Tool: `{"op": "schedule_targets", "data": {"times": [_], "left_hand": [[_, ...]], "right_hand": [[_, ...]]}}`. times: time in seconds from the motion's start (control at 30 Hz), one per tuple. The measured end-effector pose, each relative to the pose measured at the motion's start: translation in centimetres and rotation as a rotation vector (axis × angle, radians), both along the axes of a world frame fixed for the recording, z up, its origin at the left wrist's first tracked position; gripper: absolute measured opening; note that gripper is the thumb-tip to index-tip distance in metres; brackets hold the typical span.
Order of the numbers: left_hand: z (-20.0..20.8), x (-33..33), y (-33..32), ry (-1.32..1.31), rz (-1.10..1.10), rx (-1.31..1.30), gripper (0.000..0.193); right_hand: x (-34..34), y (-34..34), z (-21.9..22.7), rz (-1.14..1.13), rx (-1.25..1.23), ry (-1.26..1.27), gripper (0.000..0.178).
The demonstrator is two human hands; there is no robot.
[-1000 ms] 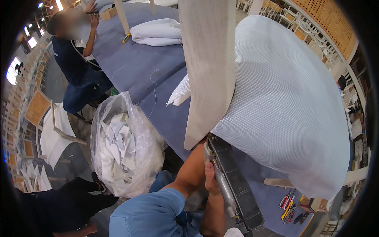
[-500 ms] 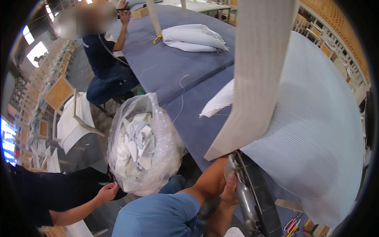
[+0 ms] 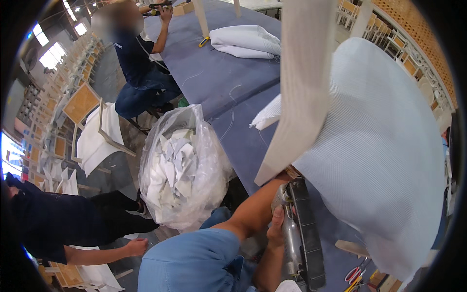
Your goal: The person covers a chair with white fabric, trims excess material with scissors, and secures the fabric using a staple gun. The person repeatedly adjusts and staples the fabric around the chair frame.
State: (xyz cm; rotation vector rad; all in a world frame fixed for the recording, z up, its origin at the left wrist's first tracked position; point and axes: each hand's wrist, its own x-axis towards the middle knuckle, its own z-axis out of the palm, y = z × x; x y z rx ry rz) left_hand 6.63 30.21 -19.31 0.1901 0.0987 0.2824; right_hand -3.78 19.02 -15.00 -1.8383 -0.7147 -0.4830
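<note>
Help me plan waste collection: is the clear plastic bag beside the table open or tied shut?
Open: the clear plastic bag has its mouth spread, leaving the pale scraps inside exposed to view.

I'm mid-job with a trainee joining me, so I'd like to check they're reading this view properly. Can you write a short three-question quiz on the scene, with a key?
1. Open question: Which hand grips the grey-and-black tool, left or right?

2. True or false: Pale scraps lie inside the clear plastic bag.

3. Multiple choice: Which red-handled item shows near the lower right of the picture?
A) a hammer
B) a paintbrush
C) scissors

Key:
1. The right hand.
2. True.
3. C.
</note>
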Motion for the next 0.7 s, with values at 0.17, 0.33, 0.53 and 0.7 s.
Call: {"op": "schedule_targets", "data": {"times": [0.17, 0.33, 0.53, 0.7], "left_hand": [[3.7, 0.0, -1.0, 0.140, -0.159, 0.115, 0.042], [1.2, -11.8, -2.7, 0.365, -0.263, 0.439, 0.051], [6.2, -17.7, -0.2, 0.682, 0.352, 0.941, 0.044], [15.6, -12.2, 3.2, 0.327, 0.957, 1.301, 0.059]], "right_hand": [[-2.6, -5.3, 1.2, -0.023, 0.133, 0.178, 0.037], [-7.4, -14.1, -1.2, -0.147, 0.461, 0.506, 0.043], [-9.0, -26.3, -3.2, -0.357, 0.916, 0.814, 0.045], [-3.3, -35.1, -11.1, -0.519, 1.169, 0.785, 0.048]]}}
